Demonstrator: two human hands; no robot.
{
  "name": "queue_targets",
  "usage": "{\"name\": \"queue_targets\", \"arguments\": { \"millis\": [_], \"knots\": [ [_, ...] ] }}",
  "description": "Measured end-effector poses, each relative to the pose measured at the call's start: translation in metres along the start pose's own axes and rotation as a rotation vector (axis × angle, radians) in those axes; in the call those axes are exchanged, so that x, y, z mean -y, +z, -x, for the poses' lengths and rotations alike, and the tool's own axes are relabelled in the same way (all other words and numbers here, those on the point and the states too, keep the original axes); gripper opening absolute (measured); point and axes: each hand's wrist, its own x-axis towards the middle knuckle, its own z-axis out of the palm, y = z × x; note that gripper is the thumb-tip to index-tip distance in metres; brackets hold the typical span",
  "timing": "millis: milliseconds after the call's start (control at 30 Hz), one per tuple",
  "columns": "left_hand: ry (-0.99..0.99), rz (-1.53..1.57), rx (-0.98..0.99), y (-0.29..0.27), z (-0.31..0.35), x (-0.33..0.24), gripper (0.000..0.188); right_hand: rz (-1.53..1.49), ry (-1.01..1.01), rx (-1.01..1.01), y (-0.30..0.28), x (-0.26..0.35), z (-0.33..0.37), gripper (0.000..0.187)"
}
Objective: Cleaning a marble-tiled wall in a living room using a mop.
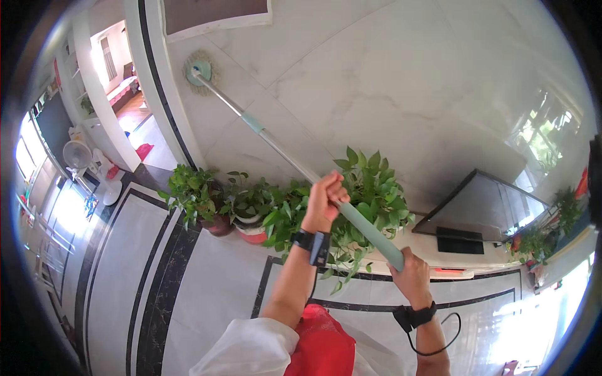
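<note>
A long-handled mop [282, 150] slants from the lower right up to the upper left, with a silver pole and a pale green grip. Its round mop head [200, 70], a light green disc with a fluffy rim, lies against the marble wall [351, 81]. My left hand [326, 194] is wrapped round the pole where the green grip begins. Lower and to the right, my right hand [411, 276] closes round the grip's end. Both wrists carry black straps with small devices. Just behind the handle, green leafy plants [373, 194] are partly covered by it and my left hand.
Potted plants [194, 194] line the wall's foot. A television [483, 210] stands on a low white cabinet [382, 260] at right. A framed picture [216, 15] hangs near the mop head. To the left are a doorway [128, 94] and a white fan [78, 155].
</note>
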Motion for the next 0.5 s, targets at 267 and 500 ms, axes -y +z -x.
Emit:
{"name": "queue_targets", "arguments": {
  "millis": [267,500],
  "knots": [
    [0.063,0.073,-0.001,-0.001,-0.022,-0.059,0.012,0.001,-0.103,-0.059,-0.017,0.038,-0.055,0.032],
    [-0.025,0.142,0.12,0.042,-0.015,0.003,0.012,0.076,-0.028,-0.098,-0.081,-0.003,-0.032,0.034]
  ]
}}
